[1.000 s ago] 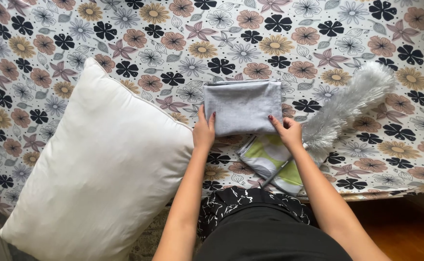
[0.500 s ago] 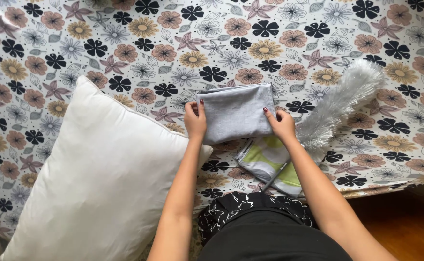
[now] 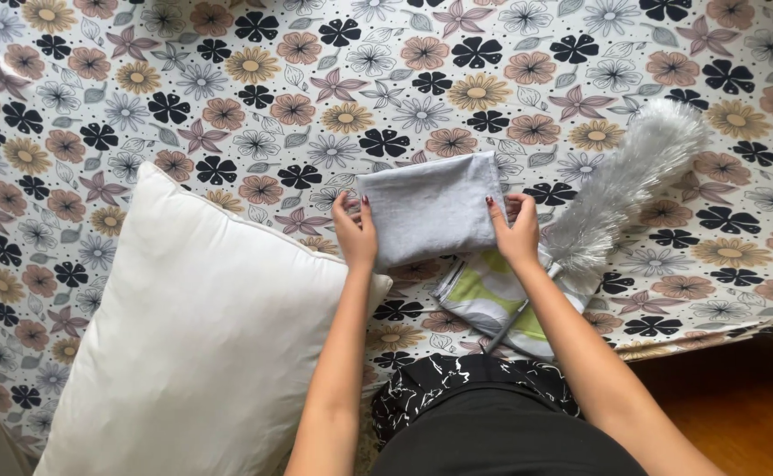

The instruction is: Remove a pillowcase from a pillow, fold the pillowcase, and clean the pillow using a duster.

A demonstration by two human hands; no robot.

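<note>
Both hands pinch the folded grey cotton cloth at its near corners: the left hand grips the left edge, thumb on top and fingers curled under, and the right hand pinches the right edge the same way. The cloth lies flat between them on the floral-print bedspread. Just under the right grip sits a folded green, white and grey patterned cloth; right of it lies a fluffy grey-white duster. Left of the left grip rests a plump white pillow. Keeping both pinches level and the edges aligned would likely hold the fold square.
</note>
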